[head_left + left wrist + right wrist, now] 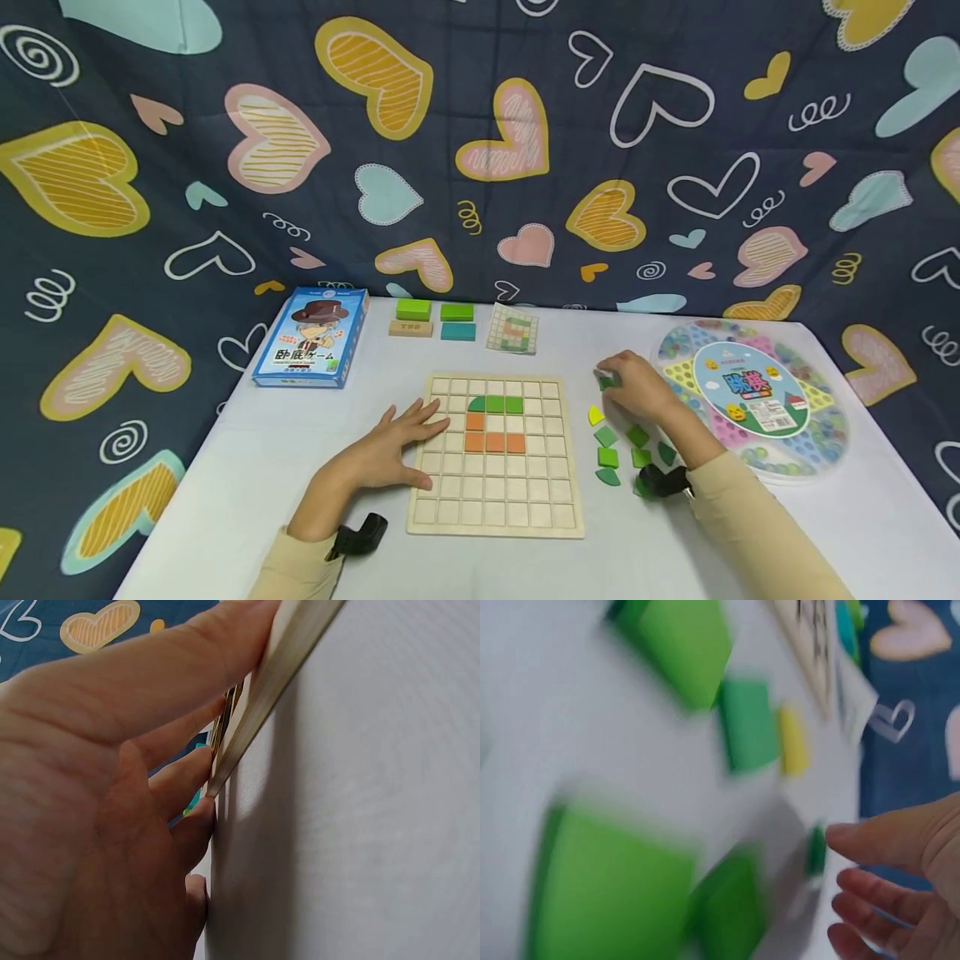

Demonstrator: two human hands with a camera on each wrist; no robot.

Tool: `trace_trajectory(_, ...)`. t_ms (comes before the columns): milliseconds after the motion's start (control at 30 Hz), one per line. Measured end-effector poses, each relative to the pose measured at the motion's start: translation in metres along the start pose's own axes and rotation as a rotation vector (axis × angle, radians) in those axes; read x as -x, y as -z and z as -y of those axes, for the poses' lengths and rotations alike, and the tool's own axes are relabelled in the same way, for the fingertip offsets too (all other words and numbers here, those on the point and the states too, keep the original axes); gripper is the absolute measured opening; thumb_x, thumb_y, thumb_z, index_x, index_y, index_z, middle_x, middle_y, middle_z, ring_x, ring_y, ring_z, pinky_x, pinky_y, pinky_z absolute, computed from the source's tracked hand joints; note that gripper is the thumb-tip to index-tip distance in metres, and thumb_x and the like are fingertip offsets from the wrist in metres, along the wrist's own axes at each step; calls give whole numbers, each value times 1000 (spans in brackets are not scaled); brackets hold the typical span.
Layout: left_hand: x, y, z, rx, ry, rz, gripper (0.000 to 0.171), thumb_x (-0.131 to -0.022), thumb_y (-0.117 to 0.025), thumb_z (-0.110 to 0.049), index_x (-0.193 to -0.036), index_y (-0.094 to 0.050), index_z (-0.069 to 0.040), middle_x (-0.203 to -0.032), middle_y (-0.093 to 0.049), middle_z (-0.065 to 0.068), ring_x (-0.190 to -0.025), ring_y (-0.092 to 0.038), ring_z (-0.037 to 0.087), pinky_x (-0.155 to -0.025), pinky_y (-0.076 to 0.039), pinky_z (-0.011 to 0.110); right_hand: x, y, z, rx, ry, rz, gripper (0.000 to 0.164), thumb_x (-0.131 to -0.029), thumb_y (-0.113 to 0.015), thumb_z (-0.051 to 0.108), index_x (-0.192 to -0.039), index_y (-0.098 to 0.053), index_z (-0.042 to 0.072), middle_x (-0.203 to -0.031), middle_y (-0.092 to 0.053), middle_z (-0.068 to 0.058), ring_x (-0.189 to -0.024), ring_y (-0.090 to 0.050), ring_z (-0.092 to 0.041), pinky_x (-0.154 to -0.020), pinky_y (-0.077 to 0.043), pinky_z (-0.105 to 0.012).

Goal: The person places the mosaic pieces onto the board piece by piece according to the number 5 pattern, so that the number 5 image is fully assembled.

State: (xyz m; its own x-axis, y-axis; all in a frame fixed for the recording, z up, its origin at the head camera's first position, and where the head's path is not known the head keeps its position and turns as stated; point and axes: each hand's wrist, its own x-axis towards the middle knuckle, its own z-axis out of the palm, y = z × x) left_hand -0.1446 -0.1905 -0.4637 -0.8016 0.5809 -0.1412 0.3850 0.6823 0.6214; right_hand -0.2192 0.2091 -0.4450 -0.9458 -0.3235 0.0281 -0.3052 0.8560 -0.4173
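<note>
A square wooden grid board (495, 504) lies on the white table, with a dark green quarter-round piece (477, 405), green squares and orange squares (495, 442) in its cells. My left hand (386, 450) rests at the board's left edge, fingers spread and the thumb on the rim; the left wrist view shows the thumb (187, 660) over the board's side. To the right of the board, my right hand (637, 385) reaches down at a dark green piece (606, 381). In the right wrist view, that small green piece (816, 851) sits just beyond the thumb tip, with the fingers apart below.
Loose green pieces (608, 457) and a yellow piece (596, 415) lie right of the board. A pattern card (513, 328), several small blocks (413, 310) and a blue game box (311, 337) stand behind. A round game set (750, 389) lies at right, before a heart-patterned cloth.
</note>
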Motion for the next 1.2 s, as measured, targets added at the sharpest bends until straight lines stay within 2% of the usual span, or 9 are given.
trace_trajectory(100,1,1,-1,3,4,-1,88,-68,-81,-38,-144,-42,-16,-158,-20,7,-147,-8,33,-115,2,59,3,2,-12,12,-35,33,26,-80,-70,5,-106,-67,0,-105,-61,-19,-91,-59,-30,-79,-50,-46)
trace_trajectory(200,1,1,-1,10,-9,3,88,-68,-81,-39,-144,-42,-15,-158,-20,9,-146,-8,35,-114,2,60,5,-2,-4,-26,-14,13,22,-82,-71,10,-103,-68,4,-99,-63,-12,-87,-60,-24,-77,-51,-42)
trace_trajectory(400,1,1,0,7,-11,-4,88,-68,-81,-39,-144,-42,-16,-158,-21,9,-146,-9,35,-114,2,60,-3,-20,42,-159,186,49,25,-83,-72,17,-107,-70,8,-98,-65,-3,-87,-59,-17,-74,-52,-35)
trace_trajectory(600,0,0,2,-1,2,7,88,-69,-80,-40,-144,-41,-18,-158,-20,6,-147,-8,31,-115,2,60,-9,-41,63,-52,281,90,27,-82,-73,21,-107,-71,11,-100,-65,1,-90,-60,-12,-79,-52,-30)
trace_trajectory(733,-1,0,1,5,3,7,88,-68,-81,-40,-144,-42,-18,-158,-20,5,-147,-8,31,-115,2,59,-6,-31,56,-108,207,49,29,-85,-71,21,-111,-69,7,-97,-64,-2,-85,-60,-14,-74,-52,-32)
trace_trajectory(867,-1,1,0,-5,3,2,88,-68,-81,-40,-144,-41,-18,-158,-20,5,-147,-8,31,-115,2,58,3,-12,40,-118,42,-6,19,-87,-69,22,-98,-69,7,-85,-63,-2,-73,-56,-14,-63,-48,-29)
trace_trajectory(933,-1,2,0,-13,11,0,89,-68,-81,-40,-144,-41,-19,-158,-20,5,-147,-8,31,-116,2,58,8,-6,31,-87,-31,26,19,-85,-71,27,-91,-68,9,-80,-61,-2,-69,-53,-13,-60,-45,-28)
trace_trajectory(1033,0,2,0,-9,20,-2,89,-67,-82,-39,-144,-42,-18,-158,-20,5,-147,-8,31,-116,2,58,15,-6,22,-52,-75,112,27,-80,-75,32,-89,-64,9,-78,-58,-1,-68,-50,-13,-60,-43,-27)
trace_trajectory(1200,0,0,0,7,14,1,89,-68,-81,-39,-144,-42,-17,-158,-20,5,-147,-8,31,-115,2,59,21,-12,17,-81,-79,137,22,-78,-76,16,-88,-60,6,-77,-55,-3,-68,-48,-15,-61,-41,-27)
